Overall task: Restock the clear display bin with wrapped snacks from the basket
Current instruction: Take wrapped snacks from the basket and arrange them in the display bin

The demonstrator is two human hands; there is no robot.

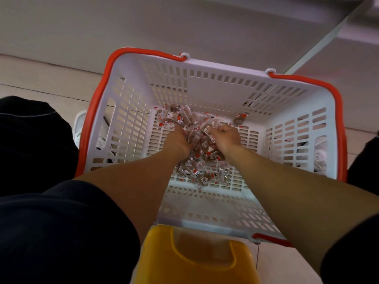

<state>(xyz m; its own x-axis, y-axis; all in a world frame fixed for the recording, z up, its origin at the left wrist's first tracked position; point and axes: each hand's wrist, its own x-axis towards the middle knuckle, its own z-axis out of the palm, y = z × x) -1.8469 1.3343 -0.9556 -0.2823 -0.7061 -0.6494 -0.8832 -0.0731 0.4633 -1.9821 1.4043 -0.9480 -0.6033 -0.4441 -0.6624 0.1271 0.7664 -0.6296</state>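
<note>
A white slotted basket with orange handles stands on the floor below me. Several wrapped snacks, clear wrappers with brown contents and red marks, lie heaped on its bottom. Both my arms reach down into it. My left hand is dug into the heap with its fingers buried among the wrappers. My right hand grips a bunch of the snacks, fingers curled round them. One snack lies apart near the far right. No clear display bin is in view.
A yellow plastic stool sits just in front of the basket's near wall. A grey shelf base runs behind the basket. My dark-clothed knees flank it, on a pale tiled floor.
</note>
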